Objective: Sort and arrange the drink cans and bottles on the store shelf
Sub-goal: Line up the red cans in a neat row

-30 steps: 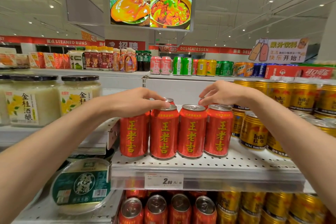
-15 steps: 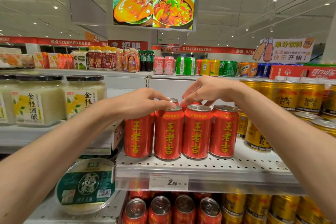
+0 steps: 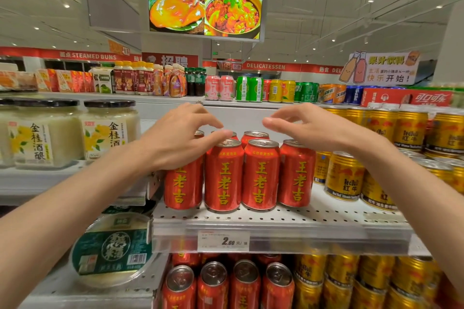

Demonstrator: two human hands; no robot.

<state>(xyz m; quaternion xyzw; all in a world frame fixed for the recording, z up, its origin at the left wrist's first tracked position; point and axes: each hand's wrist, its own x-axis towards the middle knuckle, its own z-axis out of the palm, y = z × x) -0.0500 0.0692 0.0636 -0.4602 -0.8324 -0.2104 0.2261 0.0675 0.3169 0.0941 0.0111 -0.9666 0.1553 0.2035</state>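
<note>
A row of red herbal-tea cans [image 3: 260, 175] with yellow characters stands upright at the front of the perforated metal shelf [image 3: 281, 217], with more red cans behind it. My left hand [image 3: 180, 137] hovers over the leftmost front can [image 3: 182, 188], fingers loosely spread, thumb tip near the rim of the second can [image 3: 223, 175]. My right hand [image 3: 311, 128] floats above the right end of the row, fingers relaxed and pointing left, touching nothing. Both hands are empty.
Gold Red Bull cans [image 3: 344, 175] crowd the shelf to the right. Glass jars of rice wine [image 3: 108, 130] stand at left, a round green-labelled tub [image 3: 113, 248] below them. The lower shelf holds red cans [image 3: 213, 283] and gold cans. A price tag [image 3: 223, 241] hangs on the shelf edge.
My right hand has lifted off the back cans and drawn up and to the right. My left hand has risen off the can tops and its fingers have spread.
</note>
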